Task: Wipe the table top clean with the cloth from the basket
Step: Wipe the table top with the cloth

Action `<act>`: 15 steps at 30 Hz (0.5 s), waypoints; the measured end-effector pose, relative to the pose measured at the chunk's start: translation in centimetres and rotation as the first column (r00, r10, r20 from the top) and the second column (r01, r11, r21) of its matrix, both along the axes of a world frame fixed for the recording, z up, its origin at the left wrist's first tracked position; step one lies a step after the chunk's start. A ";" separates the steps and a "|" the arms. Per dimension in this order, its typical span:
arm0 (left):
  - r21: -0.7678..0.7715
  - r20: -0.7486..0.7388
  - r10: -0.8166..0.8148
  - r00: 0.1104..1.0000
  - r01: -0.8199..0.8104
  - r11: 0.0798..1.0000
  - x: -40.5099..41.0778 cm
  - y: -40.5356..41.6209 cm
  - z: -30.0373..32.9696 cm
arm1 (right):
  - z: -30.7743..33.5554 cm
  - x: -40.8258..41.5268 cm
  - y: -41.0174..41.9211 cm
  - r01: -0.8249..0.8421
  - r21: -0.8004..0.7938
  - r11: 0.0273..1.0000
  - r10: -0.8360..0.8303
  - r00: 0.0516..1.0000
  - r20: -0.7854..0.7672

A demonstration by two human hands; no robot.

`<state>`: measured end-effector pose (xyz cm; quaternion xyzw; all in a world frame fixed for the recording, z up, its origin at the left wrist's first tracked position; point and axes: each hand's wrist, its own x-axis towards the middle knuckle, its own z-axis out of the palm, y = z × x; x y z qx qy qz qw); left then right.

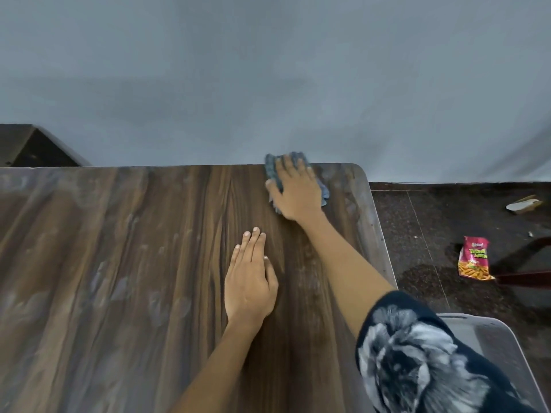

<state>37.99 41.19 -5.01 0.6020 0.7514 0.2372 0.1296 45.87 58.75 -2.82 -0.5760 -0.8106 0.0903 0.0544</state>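
Observation:
A dark wood-grain table top (119,263) fills the lower left, with pale dusty smears on its left half and near the right edge. A blue-grey cloth (272,171) lies at the far edge near the right corner. My right hand (295,192) lies spread flat on top of the cloth, pressing it against the table, and hides most of it. My left hand (249,281) rests flat on the table nearer to me, fingers straight and together, holding nothing. A grey plastic basket (489,332) sits on the floor at the lower right, partly hidden by my sleeve.
A grey wall rises just behind the table's far edge. To the right lies dark speckled floor with a red snack packet (474,257), a pale scrap (523,204) and a dark red chair leg (524,275). A dark cabinet (29,146) stands at the far left.

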 end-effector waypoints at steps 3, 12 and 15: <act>-0.004 -0.004 0.007 1.000 -0.007 1.000 0.0 -0.1 0.0 | -0.8 1.3 -4.2 -0.166 0.014 0.986 0.166 0.986 -0.030; -0.013 -0.001 0.007 1.000 -0.007 1.000 0.0 -0.1 0.0 | 0.0 4.4 -0.3 0.279 0.005 0.960 -0.279 0.960 -0.019; -0.012 0.020 0.004 1.000 -0.004 1.000 -0.1 -0.1 0.1 | 0.0 1.8 -1.5 0.080 0.011 0.997 -0.080 0.997 -0.010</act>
